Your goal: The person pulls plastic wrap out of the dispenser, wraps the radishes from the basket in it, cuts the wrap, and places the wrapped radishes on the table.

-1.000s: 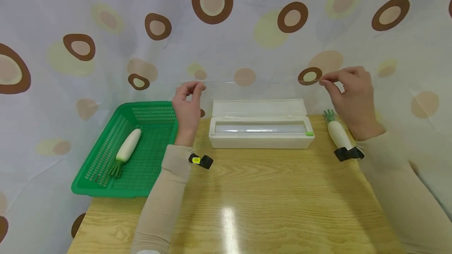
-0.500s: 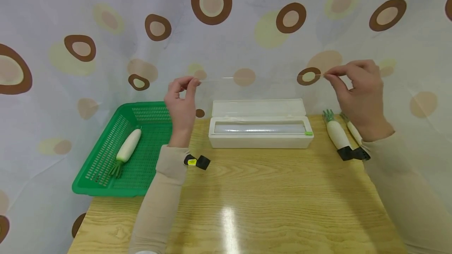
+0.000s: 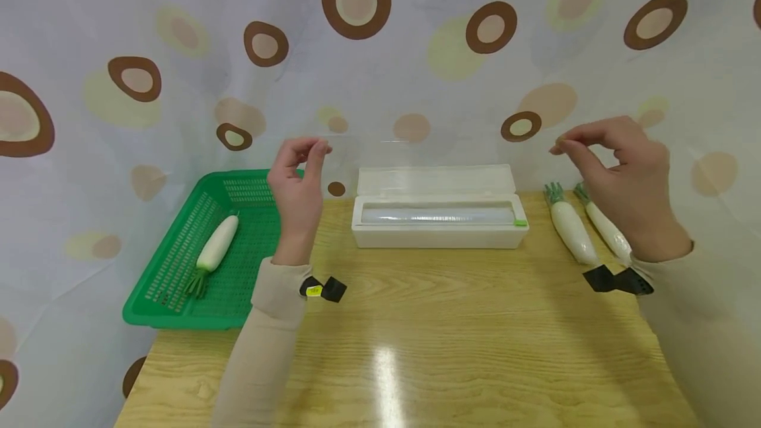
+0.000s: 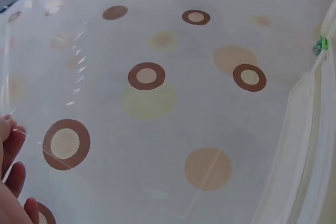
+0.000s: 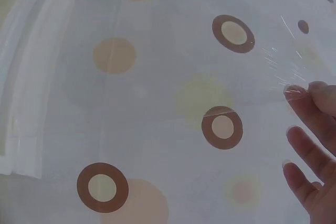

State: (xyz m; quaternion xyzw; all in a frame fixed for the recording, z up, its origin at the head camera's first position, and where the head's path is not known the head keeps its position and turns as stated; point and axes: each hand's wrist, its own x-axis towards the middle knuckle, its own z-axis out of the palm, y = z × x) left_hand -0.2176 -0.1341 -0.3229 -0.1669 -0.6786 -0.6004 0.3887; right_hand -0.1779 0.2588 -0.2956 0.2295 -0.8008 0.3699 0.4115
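A sheet of clear plastic wrap (image 3: pixel 395 141) spans the space between both hands, raised above the table; its creases show in the left wrist view. My left hand (image 3: pixel 297 200) pinches one end between thumb and fingertips, to the right of the green basket. At the other end, the right hand (image 3: pixel 633 190) pinches the wrap with thumb and index finger, the other fingers apart from it in the right wrist view. Below the sheet stands a white wrap dispenser box (image 3: pixel 440 238), lid up, with a roll of film (image 3: pixel 436 216) inside and a green tab at its right end.
The green basket (image 3: pixel 138 317) on the left holds one white radish (image 3: pixel 217 243) with green stems. Two more radishes lie at the right, a shiny one (image 3: pixel 572 232) and another (image 3: pixel 606 230) beside the right wrist. A patterned curtain (image 3: pixel 380 71) hangs behind the wooden table (image 3: pixel 452 335).
Both hands have moved apart, the left hand leftward and the right hand rightward, drawing the plastic wrap wider. The second radish at the right has come into view from behind the right arm.
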